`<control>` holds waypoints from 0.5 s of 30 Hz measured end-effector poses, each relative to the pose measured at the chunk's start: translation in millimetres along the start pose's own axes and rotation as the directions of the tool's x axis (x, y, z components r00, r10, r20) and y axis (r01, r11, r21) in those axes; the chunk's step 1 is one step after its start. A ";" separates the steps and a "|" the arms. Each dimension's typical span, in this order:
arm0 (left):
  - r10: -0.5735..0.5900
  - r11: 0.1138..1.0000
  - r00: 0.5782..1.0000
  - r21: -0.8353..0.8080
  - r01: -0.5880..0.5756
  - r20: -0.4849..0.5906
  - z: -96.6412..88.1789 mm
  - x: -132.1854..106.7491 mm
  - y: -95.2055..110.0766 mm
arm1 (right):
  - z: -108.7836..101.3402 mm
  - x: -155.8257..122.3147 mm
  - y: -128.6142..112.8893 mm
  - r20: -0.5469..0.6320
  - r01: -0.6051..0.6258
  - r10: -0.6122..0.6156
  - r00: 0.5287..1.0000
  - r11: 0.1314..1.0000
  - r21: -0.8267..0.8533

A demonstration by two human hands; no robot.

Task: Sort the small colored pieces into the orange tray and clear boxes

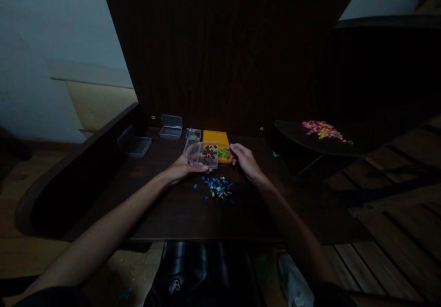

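My left hand (182, 167) is closed around a clear plastic box (197, 154), thumb along its near side. The box has its lid folded back to the left, and brown small pieces (209, 152) lie in its right half. Just right of the box, my right hand (244, 156) has its fingertips pinched together; whatever is between them is too small to make out. Behind the box sits a yellow tray (215, 137), with green small pieces (223, 152) at its near right. A loose pile of blue and cream small pieces (218, 188) lies on the dark tabletop, nearer to me.
Open clear boxes stand behind and left: one box (171, 132) at the back, another box (138, 146) by the raised left side (86, 169). A small clear container (193, 134) is beside the yellow tray. Pink and yellow beads (324, 129) lie on a dark surface at right.
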State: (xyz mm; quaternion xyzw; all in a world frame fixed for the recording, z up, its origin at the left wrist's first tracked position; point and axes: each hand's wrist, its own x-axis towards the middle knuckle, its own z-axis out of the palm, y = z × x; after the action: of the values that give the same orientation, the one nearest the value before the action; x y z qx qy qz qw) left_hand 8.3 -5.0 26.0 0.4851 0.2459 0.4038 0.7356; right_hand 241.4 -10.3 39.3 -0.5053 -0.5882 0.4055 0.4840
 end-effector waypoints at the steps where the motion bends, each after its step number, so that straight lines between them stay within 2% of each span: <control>1: 0.006 1.000 1.000 -0.003 -0.006 -0.025 -2.2 1.4 -0.3 | -2.2 -4.3 0.0 0.013 0.026 -0.025 1.000 0.998 -0.064; 3: 0.025 1.000 0.996 0.004 -0.024 -0.083 -6.2 4.9 -1.4 | -4.5 -16.7 -0.6 0.112 0.092 -0.071 0.991 0.978 -0.187; 5: 0.055 0.998 0.989 0.015 -0.054 -0.138 -8.8 8.7 -1.8 | -3.8 -32.2 -1.6 0.284 0.207 -0.123 0.951 0.935 -0.288; 7: 0.078 0.997 0.982 0.024 -0.075 -0.170 -9.2 11.3 -0.4 | -1.2 -47.1 -1.4 0.478 0.328 -0.133 0.868 0.877 -0.351; 9: 0.078 0.997 0.980 0.042 -0.071 -0.182 -7.8 11.8 2.8 | 1.3 -58.0 1.6 0.593 0.443 -0.159 0.789 0.817 -0.370; 12: 0.062 0.997 0.981 0.066 -0.051 -0.182 -5.7 9.9 7.7 | 2.4 -64.6 11.3 0.639 0.533 -0.207 0.741 0.760 -0.373; 15: 0.064 0.996 0.981 0.073 -0.051 -0.185 -5.6 7.0 8.1 | 0.3 -62.4 21.1 0.633 0.560 -0.230 0.740 0.731 -0.390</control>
State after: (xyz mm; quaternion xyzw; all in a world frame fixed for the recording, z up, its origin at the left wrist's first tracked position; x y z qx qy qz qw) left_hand 5.0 5.4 31.3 0.4767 0.3133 0.4602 0.6803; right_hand 246.7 -68.5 8.9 -0.3425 -0.8893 0.2232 0.2050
